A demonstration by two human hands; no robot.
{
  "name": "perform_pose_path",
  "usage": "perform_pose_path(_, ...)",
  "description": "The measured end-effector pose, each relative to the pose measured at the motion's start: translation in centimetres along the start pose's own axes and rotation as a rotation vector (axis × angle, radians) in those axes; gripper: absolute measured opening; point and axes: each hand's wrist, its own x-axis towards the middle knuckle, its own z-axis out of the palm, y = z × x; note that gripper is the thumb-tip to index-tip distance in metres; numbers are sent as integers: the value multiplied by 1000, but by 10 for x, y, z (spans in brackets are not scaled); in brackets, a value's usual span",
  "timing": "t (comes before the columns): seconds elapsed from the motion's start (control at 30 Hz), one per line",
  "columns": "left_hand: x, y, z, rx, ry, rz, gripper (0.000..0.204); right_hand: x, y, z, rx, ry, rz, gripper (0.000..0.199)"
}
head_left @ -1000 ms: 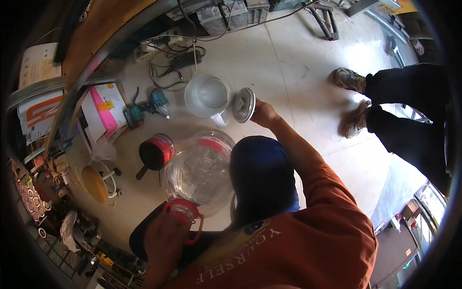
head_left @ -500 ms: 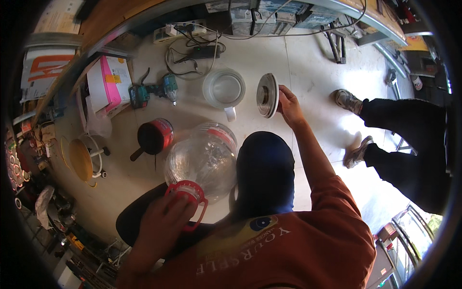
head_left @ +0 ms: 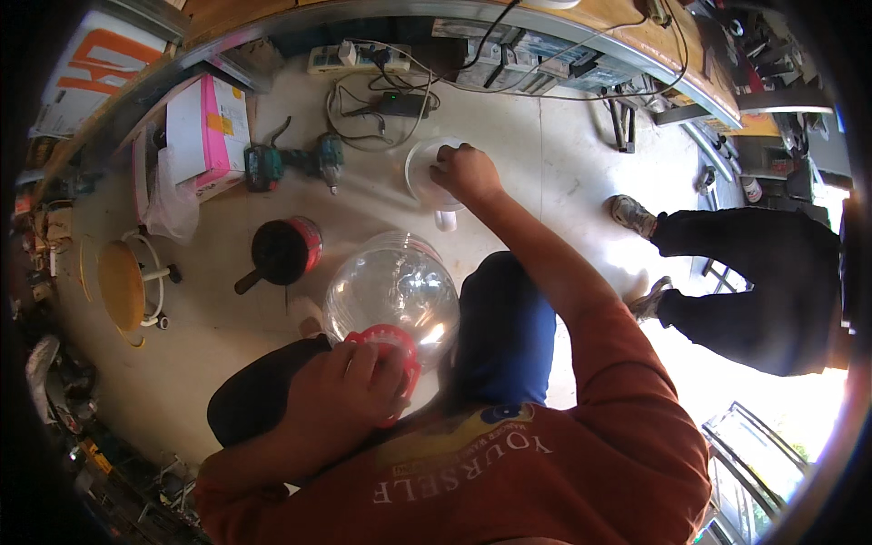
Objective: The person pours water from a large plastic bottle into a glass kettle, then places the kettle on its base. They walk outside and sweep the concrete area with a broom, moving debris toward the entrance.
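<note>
My left hand (head_left: 341,391) is closed on the red collar (head_left: 386,341) with a loop handle at the mouth of a large clear bottle (head_left: 391,291). The bottle leans between my legs with its mouth toward me. My right hand (head_left: 465,174) is stretched forward over a clear jug (head_left: 411,173) with a white handle (head_left: 445,221), standing on the floor. Its fingers are bent down onto a pale round lid (head_left: 425,173) at the jug's top. The hand covers much of the lid, so whether it sits fully on the rim is hidden.
Left of the bottle stands a dark pot-like container (head_left: 282,252) with a red side and a handle. Beyond it are a green cordless drill (head_left: 300,162), a pink-and-white box (head_left: 204,136), a round stool (head_left: 123,286) and a cable coil (head_left: 377,118). Another person's dark-trousered legs (head_left: 754,272) are at right.
My right hand has carried the round lid leftward from beside the jug to its top. My left hand stays on the red collar, and the bottle has shifted slightly in view.
</note>
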Motion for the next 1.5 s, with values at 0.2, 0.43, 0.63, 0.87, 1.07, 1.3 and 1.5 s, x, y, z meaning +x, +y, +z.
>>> perform_pose_path(0.2,-16,-19,6,-57,61,54,62,4,1,14,6,16,7,31)
perform_pose_path(0.43,-19,-25,9,-88,99,91,62,0,-8,11,67,-7,79,38)
perform_pose_path(0.63,-10,-20,9,-77,90,141,62,-15,11,-1,70,68,205,51)
perform_pose_path(0.87,-2,-19,1,-42,41,194,62,-71,74,34,1080,-593,599,49)
perform_pose_path(1.07,-3,-16,9,21,86,196,47,-72,92,83,1701,-896,582,47)
perform_pose_path(1.3,-5,-9,9,13,151,273,32,-75,72,95,1316,-790,284,30)
perform_pose_path(1.5,-12,-5,5,-35,53,254,40,-76,79,85,1004,-478,631,18)
